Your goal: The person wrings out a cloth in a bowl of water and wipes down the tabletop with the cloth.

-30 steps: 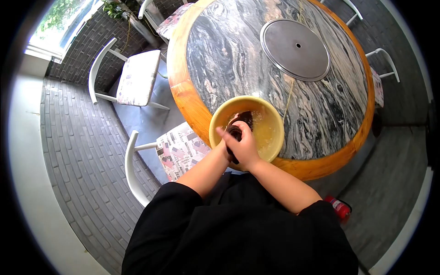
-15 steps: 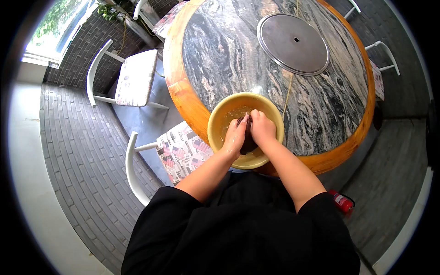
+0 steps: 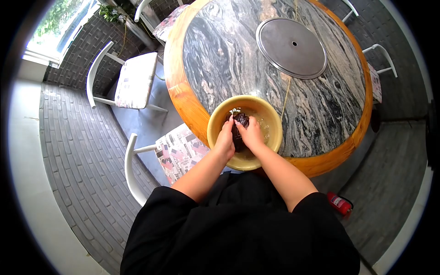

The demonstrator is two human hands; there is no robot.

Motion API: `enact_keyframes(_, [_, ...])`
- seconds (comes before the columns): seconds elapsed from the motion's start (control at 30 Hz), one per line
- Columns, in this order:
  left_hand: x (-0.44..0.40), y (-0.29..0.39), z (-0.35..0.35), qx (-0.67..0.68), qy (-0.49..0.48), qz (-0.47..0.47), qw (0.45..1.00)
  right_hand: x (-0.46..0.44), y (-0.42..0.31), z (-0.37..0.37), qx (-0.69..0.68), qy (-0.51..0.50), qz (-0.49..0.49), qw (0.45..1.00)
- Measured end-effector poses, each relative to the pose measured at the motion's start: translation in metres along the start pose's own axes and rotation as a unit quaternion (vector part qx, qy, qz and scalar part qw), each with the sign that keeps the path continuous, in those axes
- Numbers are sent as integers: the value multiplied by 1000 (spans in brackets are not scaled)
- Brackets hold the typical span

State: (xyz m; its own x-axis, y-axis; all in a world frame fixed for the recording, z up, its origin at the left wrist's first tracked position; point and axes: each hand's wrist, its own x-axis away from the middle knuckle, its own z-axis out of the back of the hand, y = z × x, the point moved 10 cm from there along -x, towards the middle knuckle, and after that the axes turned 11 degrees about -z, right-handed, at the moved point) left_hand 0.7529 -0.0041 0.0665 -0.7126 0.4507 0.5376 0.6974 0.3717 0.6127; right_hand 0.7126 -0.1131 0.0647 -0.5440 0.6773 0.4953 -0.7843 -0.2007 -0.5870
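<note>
A yellow basin holding some water stands at the near edge of the round table. Inside it my left hand and my right hand are closed around a dark brown, wet, wrinkled bundle, perhaps cloth. My left hand presses on its left side, my right on its right side, with the fingertips close together on top. Part of the bundle shows between my wrists; the palms hide the rest.
The round table has a marble-patterned top and a wooden rim. A round metal lid lies on its far part. A white chair stands close on my left, another beyond it. A red fire extinguisher is on the floor at right.
Both hands have shifted left within the basin with the dark bundle. The fingers have changed their hold, and more of the bundle shows beyond the fingertips.
</note>
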Motion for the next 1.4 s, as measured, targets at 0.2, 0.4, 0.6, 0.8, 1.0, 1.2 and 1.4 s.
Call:
enact_keyframes(0.2, [-12, -15, 15, 58, -3, 105, 993, 61, -60, 14, -295, -92, 107, 945])
enact_keyframes(0.4, [-25, -32, 18, 96, 1, 101, 990, 100, -93, 42, -102, 70, 291, 949])
enact_keyframes(0.6, [-17, -16, 11, 32, 31, 40, 998, 76, -79, 47, -43, 141, 319, 936])
enact_keyframes(0.8, [5, 27, 3, -206, 28, -18, 978, 24, -25, 63, 42, 103, 99, 989])
enact_keyframes(1.0, [12, 48, -2, -605, -110, -138, 776, 14, 6, 53, 105, -16, 50, 993])
enact_keyframes(1.2, [46, 56, -54, -802, -228, -263, 485, 54, -25, 49, 320, 34, 166, 932])
enact_keyframes(1.4, [48, 36, -62, -864, -281, -238, 343, 44, -31, 49, 146, -42, 170, 974])
